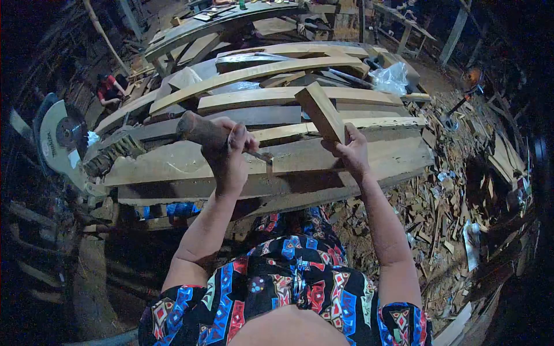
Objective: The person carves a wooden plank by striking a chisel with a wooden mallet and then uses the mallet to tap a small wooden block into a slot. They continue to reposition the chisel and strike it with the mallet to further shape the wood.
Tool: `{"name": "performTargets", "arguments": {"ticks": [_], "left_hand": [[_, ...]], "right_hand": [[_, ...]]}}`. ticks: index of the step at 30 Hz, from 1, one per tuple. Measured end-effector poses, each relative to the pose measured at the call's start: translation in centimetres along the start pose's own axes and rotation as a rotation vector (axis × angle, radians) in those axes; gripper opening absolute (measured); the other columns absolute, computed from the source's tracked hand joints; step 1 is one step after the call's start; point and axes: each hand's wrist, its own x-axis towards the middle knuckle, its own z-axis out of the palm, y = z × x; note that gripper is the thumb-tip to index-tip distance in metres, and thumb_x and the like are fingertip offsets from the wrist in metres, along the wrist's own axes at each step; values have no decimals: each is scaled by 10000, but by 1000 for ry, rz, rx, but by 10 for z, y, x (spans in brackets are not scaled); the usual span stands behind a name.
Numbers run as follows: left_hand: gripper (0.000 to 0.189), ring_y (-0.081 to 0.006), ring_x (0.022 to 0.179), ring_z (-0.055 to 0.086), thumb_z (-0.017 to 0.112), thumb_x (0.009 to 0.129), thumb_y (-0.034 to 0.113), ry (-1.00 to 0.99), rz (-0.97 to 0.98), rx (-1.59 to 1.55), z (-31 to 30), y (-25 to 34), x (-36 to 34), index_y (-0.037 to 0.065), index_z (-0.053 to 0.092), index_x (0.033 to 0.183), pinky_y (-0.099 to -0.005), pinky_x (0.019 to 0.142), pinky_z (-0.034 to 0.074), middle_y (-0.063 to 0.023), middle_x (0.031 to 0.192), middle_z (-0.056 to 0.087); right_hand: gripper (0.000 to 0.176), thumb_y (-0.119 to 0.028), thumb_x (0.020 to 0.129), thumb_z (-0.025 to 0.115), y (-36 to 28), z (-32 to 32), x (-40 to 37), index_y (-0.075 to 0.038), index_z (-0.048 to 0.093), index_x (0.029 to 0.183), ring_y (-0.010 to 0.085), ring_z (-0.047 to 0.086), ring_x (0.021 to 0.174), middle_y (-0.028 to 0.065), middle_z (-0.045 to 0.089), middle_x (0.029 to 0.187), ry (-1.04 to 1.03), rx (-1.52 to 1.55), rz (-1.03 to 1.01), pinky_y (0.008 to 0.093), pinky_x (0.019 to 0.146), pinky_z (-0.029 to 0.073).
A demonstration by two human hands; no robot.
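Observation:
My left hand [234,147] is closed around a chisel [199,128] with a thick, round brown wooden handle. Its thin dark metal shaft pokes out to the right of my fist, above a pale plank [190,164]. A rectangular wooden block [319,109] is gripped at its lower end by my right hand [353,151], tilted with its top leaning left. Both hands are over the near edge of the stacked planks, apart from each other. A small dark mark or hole in the plank shows just under the shaft's tip.
A circular power saw [57,135] stands at the left. Long curved beams [254,75] lie behind the planks, with clear plastic [389,78] on their right. Wood scraps [438,202] cover the ground at right. Another person [109,89] crouches at far left. A workbench [219,26] stands behind.

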Motion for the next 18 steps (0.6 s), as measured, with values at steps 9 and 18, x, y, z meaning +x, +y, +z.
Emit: {"name": "performTargets", "arguments": {"ticks": [9, 18], "left_hand": [[205, -100, 477, 496, 630, 808, 180, 17, -57, 125, 3, 0, 2, 62, 475, 746, -239, 449, 431, -12, 563, 481], [170, -111, 481, 504, 617, 812, 106, 44, -48, 219, 21, -5, -3, 45, 459, 826, -251, 449, 439, -20, 609, 479]], "right_hand": [[269, -89, 641, 610, -5, -5, 11, -10, 543, 890, 61, 479, 522, 18, 564, 684, -14, -65, 145, 196, 444, 377], [390, -121, 655, 620, -235, 25, 19, 7, 560, 1018, 171, 565, 692, 87, 608, 861, -132, -236, -700, 282, 650, 460]]}}
